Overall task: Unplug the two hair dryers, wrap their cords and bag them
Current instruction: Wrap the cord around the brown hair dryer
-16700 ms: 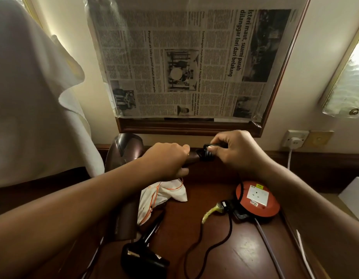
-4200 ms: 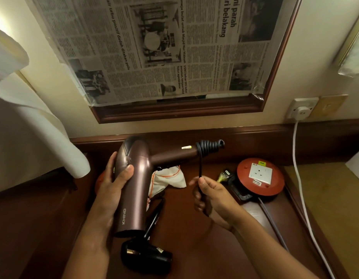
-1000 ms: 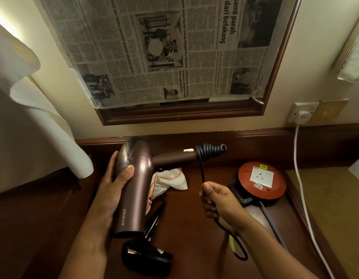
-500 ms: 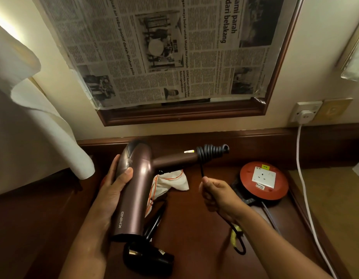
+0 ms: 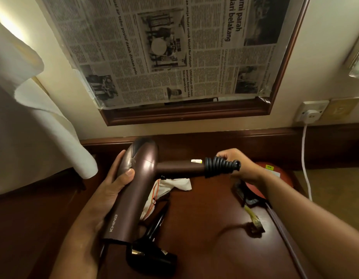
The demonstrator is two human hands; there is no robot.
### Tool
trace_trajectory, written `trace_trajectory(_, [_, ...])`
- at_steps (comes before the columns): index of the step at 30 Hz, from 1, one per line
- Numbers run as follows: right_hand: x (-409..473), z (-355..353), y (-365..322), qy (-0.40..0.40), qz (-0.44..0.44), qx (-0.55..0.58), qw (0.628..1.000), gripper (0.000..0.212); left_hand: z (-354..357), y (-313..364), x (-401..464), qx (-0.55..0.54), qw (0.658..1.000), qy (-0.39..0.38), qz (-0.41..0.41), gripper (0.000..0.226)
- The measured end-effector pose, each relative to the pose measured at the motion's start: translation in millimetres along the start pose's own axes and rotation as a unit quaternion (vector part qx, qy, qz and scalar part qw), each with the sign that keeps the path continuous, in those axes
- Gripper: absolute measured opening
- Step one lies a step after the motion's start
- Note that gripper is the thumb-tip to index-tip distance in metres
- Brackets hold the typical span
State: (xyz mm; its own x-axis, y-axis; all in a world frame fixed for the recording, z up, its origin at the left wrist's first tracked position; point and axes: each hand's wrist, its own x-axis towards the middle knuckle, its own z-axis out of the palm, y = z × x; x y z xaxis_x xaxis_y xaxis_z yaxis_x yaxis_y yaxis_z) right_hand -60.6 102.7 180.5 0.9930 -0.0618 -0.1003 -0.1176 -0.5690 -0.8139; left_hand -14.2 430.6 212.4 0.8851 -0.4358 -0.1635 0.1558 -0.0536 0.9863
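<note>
My left hand [image 5: 112, 190] grips the barrel of a brown hair dryer [image 5: 134, 190] held above the wooden desk [image 5: 210, 228]. Its handle points right, with the black cord [image 5: 218, 167] coiled in several turns around the handle's end. My right hand [image 5: 238, 165] is behind that coil, fingers closed on the cord. The cord's loose end with a yellow-tagged plug [image 5: 254, 221] swings blurred above the desk. A black hair dryer [image 5: 152, 256] lies on the desk below the brown one. A white drawstring bag [image 5: 170, 188] lies under the brown dryer's handle.
A red round extension reel [image 5: 275, 174] sits at the desk's right, partly behind my right arm. A white plug and cable [image 5: 306, 158] hang from the wall socket. A newspaper-covered framed mirror [image 5: 174, 57] hangs on the wall. White cloth [image 5: 33, 117] drapes at left.
My right hand rose from below the handle to the coil's far side, carrying the cord up. The loose plug end swung right. My left hand kept the dryer steady.
</note>
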Motion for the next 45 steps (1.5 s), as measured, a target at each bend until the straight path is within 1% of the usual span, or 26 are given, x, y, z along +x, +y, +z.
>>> trace_trajectory(1, [1.6,-6.2,-3.7,0.001,0.011,-0.007,1.0,0.011,1.6,0.8,0.5,-0.003,1.0,-0.003,-0.012,0.091])
trace_trajectory(2, [7.5,-10.0,-0.8,0.019,0.018,-0.021,0.999,0.018,3.5,1.7,0.6,0.002,1.0,-0.008,-0.014,0.099])
trace_trajectory(4, [10.9,-11.6,-7.3,0.033,0.014,-0.104,0.994,0.027,10.4,4.7,1.3,0.033,0.999,-0.008,0.002,0.107])
trace_trajectory(5, [10.6,-12.8,-11.4,0.044,0.01,-0.125,0.991,0.028,14.1,5.7,2.2,0.041,0.999,-0.001,0.01,0.105])
trace_trajectory(6, [12.0,-13.9,-11.1,0.053,0.006,-0.125,0.991,0.027,17.4,5.3,3.6,0.043,0.999,0.009,0.015,0.098])
trace_trajectory(8, [11.7,-16.3,-14.1,0.067,-0.006,-0.123,0.99,0.022,21.9,2.1,7.7,0.049,0.998,0.027,0.017,0.081])
trace_trajectory(9, [12.0,-15.6,-14.8,0.065,-0.015,-0.128,0.989,0.018,23.7,-0.2,10.0,0.06,0.997,0.034,0.018,0.079])
trace_trajectory(11, [11.5,-12.2,-18.4,0.063,-0.036,-0.146,0.987,0.012,26.3,-4.3,13.6,0.085,0.995,0.043,0.022,0.08])
trace_trajectory(14, [9.7,-11.4,-23.9,0.085,-0.044,-0.148,0.984,0.007,28.8,-10.5,16.9,0.082,0.994,0.063,0.019,0.086])
trace_trajectory(18, [3.0,-9.1,-36.3,0.107,-0.057,-0.162,0.979,0.012,32.0,-12.5,20.5,0.078,0.992,0.095,0.036,0.077])
trace_trajectory(21, [-6.1,-2.0,-43.2,0.128,-0.063,-0.159,0.977,0.015,35.3,-11.6,22.5,0.067,0.989,0.119,0.056,0.074])
trace_trajectory(23, [-13.8,5.7,-47.4,0.141,-0.069,-0.139,0.978,0.018,36.6,-11.7,23.6,0.071,0.985,0.14,0.074,0.072])
trace_trajectory(25, [-21.5,14.3,-49.3,0.146,-0.062,-0.095,0.983,0.021,38.2,-11.6,24.6,0.065,0.982,0.158,0.084,0.071])
trace_trajectory(28, [-30.1,30.3,-44.2,0.141,-0.028,0.053,0.988,0.028,40.9,-10.4,24.8,0.056,0.977,0.184,0.095,0.07])
trace_trajectory(30, [-34.7,42.3,-38.8,0.136,-0.02,0.155,0.978,0.034,43.2,-10.2,23.4,0.055,0.975,0.194,0.094,0.07])
trace_trajectory(31, [-37.2,47.5,-36.7,0.135,-0.02,0.186,0.973,0.036,44.6,-10.1,22.4,0.054,0.975,0.196,0.093,0.07])
trace_trajectory(33, [-42.5,55.2,-35.6,0.136,-0.017,0.211,0.968,0.043,46.2,-11.7,20.6,0.053,0.974,0.201,0.094,0.071])
trace_trajectory(35, [-46.3,58.7,-38.0,0.142,-0.001,0.253,0.957,0.045,47.1,-13.1,18.8,0.046,0.973,0.206,0.089,0.072])
trace_trajectory(36, [-47.5,58.7,-39.2,0.145,0.007,0.273,0.951,0.042,47.0,-13.7,17.8,0.04,0.973,0.209,0.085,0.072])
trace_trajectory(39, [-49.5,57.6,-41.2,0.145,0.019,0.302,0.942,0.02,48.5,-12.3,15.3,0.027,0.973,0.214,0.077,0.07])
trace_trajectory(40, [-50.3,58.4,-41.4,0.139,0.02,0.308,0.941,0.017,48.6,-11.3,15.0,0.023,0.973,0.217,0.078,0.07])
trace_trajectory(43, [-52.9,61.9,-42.7,0.116,0.006,0.312,0.943,0.029,49.8,-6.0,14.1,0.017,0.971,0.224,0.088,0.067])
trace_trajectory(45, [-53.9,62.7,-43.5,0.106,-0.008,0.309,0.945,0.032,49.0,-3.4,12.6,0.011,0.97,0.225,0.089,0.066])
